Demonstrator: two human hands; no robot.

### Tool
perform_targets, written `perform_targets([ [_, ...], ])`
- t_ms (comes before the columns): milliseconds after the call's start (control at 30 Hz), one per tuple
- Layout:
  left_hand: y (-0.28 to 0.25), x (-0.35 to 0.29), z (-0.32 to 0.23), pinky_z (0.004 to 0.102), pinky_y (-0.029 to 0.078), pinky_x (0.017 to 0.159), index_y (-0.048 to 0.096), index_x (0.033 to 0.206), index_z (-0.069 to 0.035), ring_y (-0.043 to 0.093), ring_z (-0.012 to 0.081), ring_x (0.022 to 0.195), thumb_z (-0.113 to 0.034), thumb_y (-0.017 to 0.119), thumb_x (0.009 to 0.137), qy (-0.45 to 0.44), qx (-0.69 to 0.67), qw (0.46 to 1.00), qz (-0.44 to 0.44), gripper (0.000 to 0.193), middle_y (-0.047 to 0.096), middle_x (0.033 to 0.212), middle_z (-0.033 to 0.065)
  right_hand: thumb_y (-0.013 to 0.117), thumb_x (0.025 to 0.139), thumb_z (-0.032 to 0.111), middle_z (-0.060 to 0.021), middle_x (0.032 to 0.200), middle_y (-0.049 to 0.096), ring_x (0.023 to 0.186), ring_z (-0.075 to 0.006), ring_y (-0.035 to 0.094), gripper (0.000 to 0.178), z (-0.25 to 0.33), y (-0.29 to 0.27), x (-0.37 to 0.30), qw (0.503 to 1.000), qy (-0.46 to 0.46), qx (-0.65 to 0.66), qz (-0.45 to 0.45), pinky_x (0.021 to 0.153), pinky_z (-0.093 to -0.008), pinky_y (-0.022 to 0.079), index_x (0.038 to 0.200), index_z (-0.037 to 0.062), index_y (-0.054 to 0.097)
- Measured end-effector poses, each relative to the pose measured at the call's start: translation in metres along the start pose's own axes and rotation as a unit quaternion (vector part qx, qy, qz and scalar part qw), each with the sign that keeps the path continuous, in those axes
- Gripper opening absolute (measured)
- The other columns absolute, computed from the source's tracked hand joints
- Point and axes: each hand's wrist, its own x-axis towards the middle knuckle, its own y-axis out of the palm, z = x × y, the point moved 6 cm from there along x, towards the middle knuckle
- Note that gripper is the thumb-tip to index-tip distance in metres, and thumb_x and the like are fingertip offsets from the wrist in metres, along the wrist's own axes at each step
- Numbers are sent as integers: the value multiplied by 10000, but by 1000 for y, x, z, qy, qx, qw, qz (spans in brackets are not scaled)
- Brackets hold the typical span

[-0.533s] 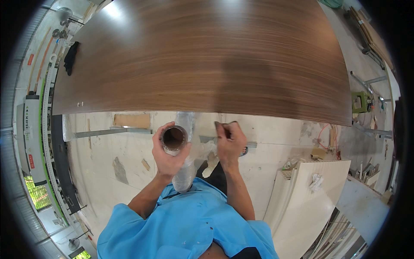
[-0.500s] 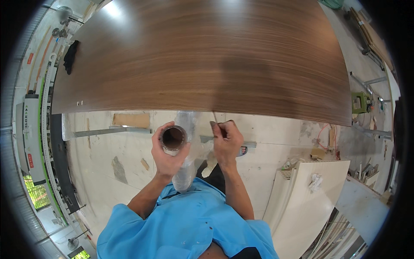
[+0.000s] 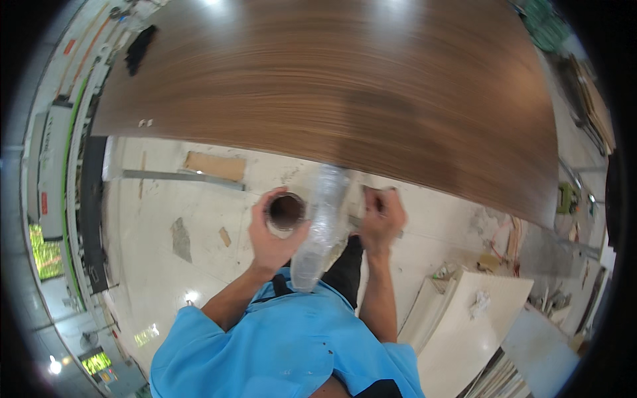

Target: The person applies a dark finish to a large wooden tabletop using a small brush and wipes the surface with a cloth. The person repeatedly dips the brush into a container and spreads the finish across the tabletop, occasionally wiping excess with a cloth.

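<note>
My left hand [image 3: 269,239] is wrapped round a short roll with a hollow brown core [image 3: 286,211], its open end facing up and a thin, shiny clear rim about it. Beside it, a long bundle of clear plastic film [image 3: 322,225] runs from the table edge down to my waist. My right hand [image 3: 383,222] is on the other side of the film, fingers pinched together and slightly blurred; what they hold, if anything, cannot be made out. Both hands are just short of the near edge of a wide brown wood-grain panel [image 3: 298,86].
A black cloth [image 3: 139,50] and two small white bits lie at the panel's left. Cardboard [image 3: 215,166] lies below its edge by a metal bar [image 3: 182,176]. Pale boards [image 3: 474,325] stand at lower right, with a crumpled white wad on top. A long machine [image 3: 56,172] lines the left.
The view has tilted and shifted, so the panel edge now slopes down to the right. Both hands keep their grips and appear farther right in the picture, as does the film.
</note>
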Motion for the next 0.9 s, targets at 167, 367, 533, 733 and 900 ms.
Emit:
perform_targets([
  [167, 1, -3, -2, 364, 473, 998, 501, 1322, -16, 602, 266, 1139, -103, 862, 700, -12, 32, 999, 30, 725, 601, 1255, 149, 677, 909, 21, 2, 689, 504, 652, -100, 440, 125, -40, -77, -1, 971, 109, -8, -211, 578, -247, 374, 810, 15, 600],
  [367, 6, -1, -19, 380, 468, 923, 566, 1299, -54, 603, 309, 1059, -182, 884, 690, 24, 23, 998, 58, 699, 646, 1159, 125, 571, 1031, 144, -17, 747, 567, 637, -60, 454, 201, -10, -66, -27, 980, 167, 88, -67, 547, -224, 367, 975, -30, 655],
  [533, 9, 2, -36, 374, 501, 944, 516, 1330, -11, 625, 286, 1098, -128, 875, 703, 103, -6, 991, 83, 732, 623, 1230, 159, 601, 922, -15, -15, 755, 584, 637, -79, 499, 139, 44, -61, -32, 992, 103, 62, -28, 546, -253, 409, 1040, -23, 674],
  [733, 12, 3, -44, 362, 503, 991, 492, 1331, -16, 630, 272, 1143, -21, 849, 700, 136, -26, 983, 123, 725, 603, 1296, 165, 720, 765, -59, -91, 769, 608, 621, -211, 577, 220, 137, -85, -40, 998, -2, 2, 64, 557, -321, 468, 972, 15, 709],
  [900, 5, -2, -50, 411, 452, 1005, 494, 1332, -24, 612, 323, 1156, -48, 865, 652, 228, -16, 963, 139, 774, 613, 1304, 171, 737, 703, -22, -64, 746, 563, 659, -238, 564, 217, 186, -69, -49, 979, -114, -147, 79, 567, -348, 450, 907, 48, 707],
])
